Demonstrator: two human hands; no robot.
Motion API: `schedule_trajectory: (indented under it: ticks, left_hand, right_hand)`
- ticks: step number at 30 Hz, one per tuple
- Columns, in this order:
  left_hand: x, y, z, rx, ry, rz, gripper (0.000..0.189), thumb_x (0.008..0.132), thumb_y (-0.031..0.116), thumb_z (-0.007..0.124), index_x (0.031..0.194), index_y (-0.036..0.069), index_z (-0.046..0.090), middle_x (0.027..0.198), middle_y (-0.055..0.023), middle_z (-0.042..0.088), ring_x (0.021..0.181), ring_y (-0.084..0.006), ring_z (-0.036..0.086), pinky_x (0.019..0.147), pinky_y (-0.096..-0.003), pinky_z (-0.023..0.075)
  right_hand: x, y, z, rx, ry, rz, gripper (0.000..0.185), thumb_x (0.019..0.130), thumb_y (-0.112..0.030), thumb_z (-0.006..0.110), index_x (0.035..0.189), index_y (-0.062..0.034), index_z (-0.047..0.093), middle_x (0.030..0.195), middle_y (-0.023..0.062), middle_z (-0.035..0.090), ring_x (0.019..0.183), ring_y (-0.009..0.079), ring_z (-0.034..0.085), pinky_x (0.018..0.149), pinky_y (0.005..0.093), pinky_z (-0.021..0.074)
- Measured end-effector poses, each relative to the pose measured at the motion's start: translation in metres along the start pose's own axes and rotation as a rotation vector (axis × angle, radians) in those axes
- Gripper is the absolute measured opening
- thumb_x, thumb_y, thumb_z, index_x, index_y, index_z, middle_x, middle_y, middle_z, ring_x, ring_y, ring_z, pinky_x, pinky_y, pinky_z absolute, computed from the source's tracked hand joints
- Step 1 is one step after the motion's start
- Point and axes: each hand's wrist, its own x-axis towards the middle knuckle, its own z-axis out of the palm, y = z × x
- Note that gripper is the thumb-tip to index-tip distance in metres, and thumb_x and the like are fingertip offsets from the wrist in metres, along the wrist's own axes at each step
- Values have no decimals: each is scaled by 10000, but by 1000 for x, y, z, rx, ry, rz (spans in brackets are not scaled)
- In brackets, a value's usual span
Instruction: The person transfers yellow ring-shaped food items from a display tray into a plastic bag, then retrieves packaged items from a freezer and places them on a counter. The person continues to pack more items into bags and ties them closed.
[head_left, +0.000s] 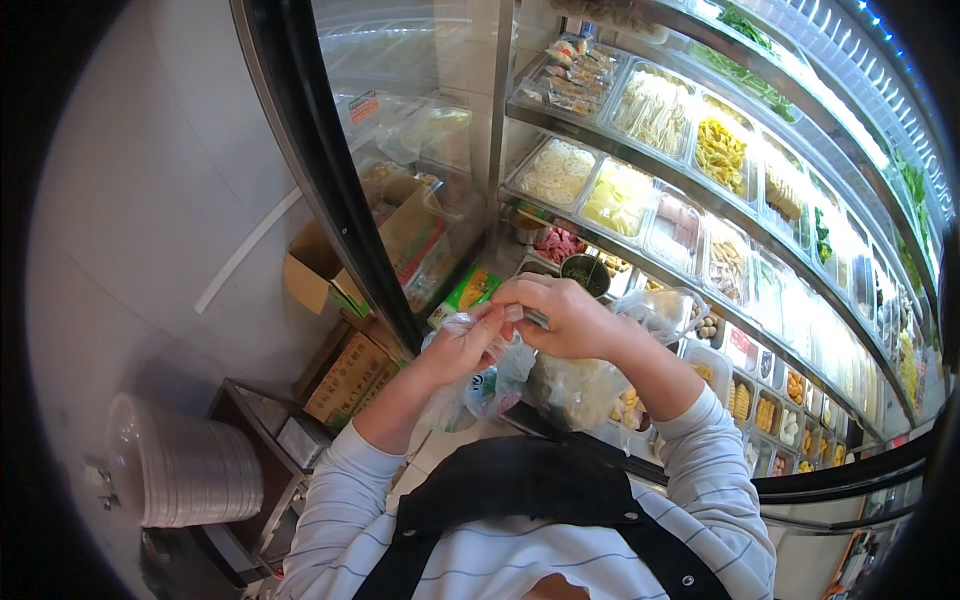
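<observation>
My left hand (466, 346) grips the gathered top of a clear plastic bag (499, 382), which hangs below it with a printed item inside. The fingers of my right hand (551, 311) meet those of my left at the bag's neck, pinching plastic there. Just below my right forearm lies another clear plastic bag with pale contents (577, 390), on the lower part of the display case. A crumpled clear bag (660, 311) shows behind my right wrist. Beyond the hands stand a dark round pot of chopped greens (585, 276) and a green printed box (472, 289).
A refrigerated display case with metal-edged shelves (600, 142) holds several trays of food ahead and to the right. Its black-framed glass door (322, 165) stands to the left. Cardboard boxes (352, 375) lie beyond the frame. Stacked clear plastic lids or bowls (195, 465) stand at lower left.
</observation>
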Motion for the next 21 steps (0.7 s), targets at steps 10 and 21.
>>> schedule_trajectory:
  ticks: [10,21]
  left_hand:
    - [-10,3,-29,-143,87,-118,69,819,55,589,809,46,657,710,-59,620,628,-95,573,545,-235,456]
    - [-4,5,-21,1241,294,1022,213,638,122,607,845,129,656,918,-37,606,800,-226,572,666,-336,452]
  right_hand:
    - [-28,5,28,315,-84,44,90,717,-14,615,797,-37,580,755,74,579,674,204,575,601,312,457]
    - [-1,71,73,1010,34,895,215,914,-235,540,832,-51,617,773,-28,558,687,67,476,579,218,387]
